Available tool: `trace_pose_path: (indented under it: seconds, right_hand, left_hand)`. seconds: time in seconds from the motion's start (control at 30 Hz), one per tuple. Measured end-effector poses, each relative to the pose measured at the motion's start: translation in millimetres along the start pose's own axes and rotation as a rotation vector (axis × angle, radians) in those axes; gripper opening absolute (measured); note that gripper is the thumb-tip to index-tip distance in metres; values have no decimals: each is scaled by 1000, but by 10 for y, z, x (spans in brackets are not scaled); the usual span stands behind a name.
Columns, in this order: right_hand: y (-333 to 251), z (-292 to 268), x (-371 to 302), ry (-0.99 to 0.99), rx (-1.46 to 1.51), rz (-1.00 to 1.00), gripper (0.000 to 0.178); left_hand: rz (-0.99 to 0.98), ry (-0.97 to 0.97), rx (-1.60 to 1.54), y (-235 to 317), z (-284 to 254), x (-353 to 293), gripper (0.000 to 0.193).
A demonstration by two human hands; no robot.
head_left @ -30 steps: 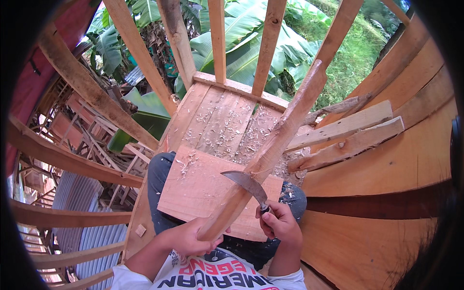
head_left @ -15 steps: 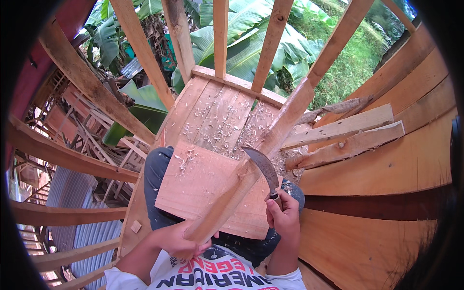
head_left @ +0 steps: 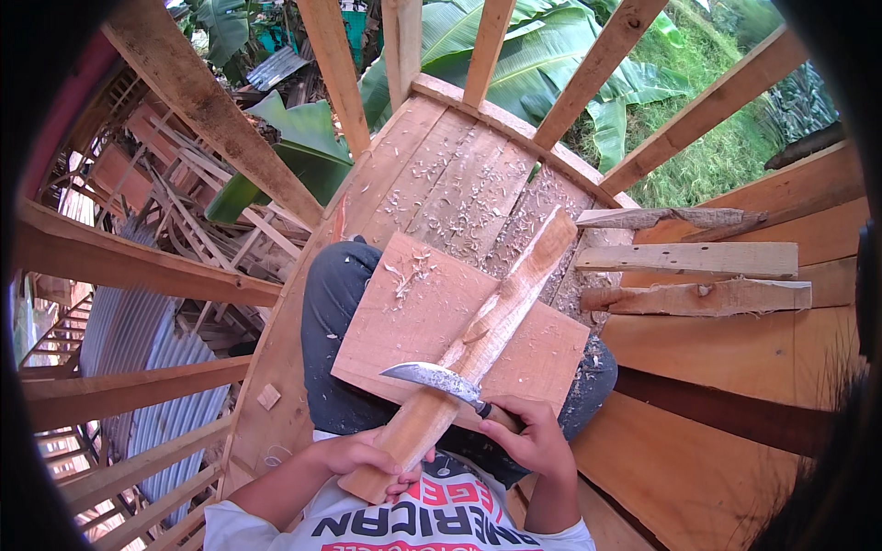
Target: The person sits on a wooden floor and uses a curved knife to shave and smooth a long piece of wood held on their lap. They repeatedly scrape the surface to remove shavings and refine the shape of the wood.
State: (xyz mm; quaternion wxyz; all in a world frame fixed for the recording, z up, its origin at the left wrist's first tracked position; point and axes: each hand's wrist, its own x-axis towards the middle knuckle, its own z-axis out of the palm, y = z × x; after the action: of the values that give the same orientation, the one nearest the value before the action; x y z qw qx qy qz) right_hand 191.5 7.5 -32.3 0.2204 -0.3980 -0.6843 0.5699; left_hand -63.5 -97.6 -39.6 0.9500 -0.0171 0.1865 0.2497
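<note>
My left hand (head_left: pixel 372 456) is wrapped around the near end of a long piece of wood (head_left: pixel 487 326), which slants away to the far right over my lap. In my right hand (head_left: pixel 533 432) is the handle of a curved knife (head_left: pixel 441 377), sickle-like, its blade lying across the wood not far from my left hand. Whether the edge bites into the wood I cannot tell. A flat square board (head_left: pixel 395 321) rests on my legs beneath the wood, with a small heap of shavings (head_left: pixel 404 278) on it.
Wood shavings (head_left: pixel 469 202) litter the plank floor (head_left: pixel 386 193) ahead. Rough wooden pieces (head_left: pixel 698 298) lie at the right beside plywood sheets (head_left: pixel 707 349). Wooden slats (head_left: pixel 211 129) fence the left and far sides. A small wood block (head_left: pixel 268 397) sits at my left.
The knife has come down and nearer, from beside the wood to across it. The wood's far end has dropped toward the floor. My view has shifted too.
</note>
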Motion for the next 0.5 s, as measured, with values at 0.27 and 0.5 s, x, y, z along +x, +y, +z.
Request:
trace_pose_path:
  seconds: [0.27, 0.5]
  right_hand:
    - [-116, 111, -117, -17, -92, 141, 22]
    - [-175, 19, -41, -57, -174, 186, 26]
  left_hand:
    - [-30, 31, 44, 24, -135, 61, 43]
    - [-2, -33, 40, -6, -289, 9, 40]
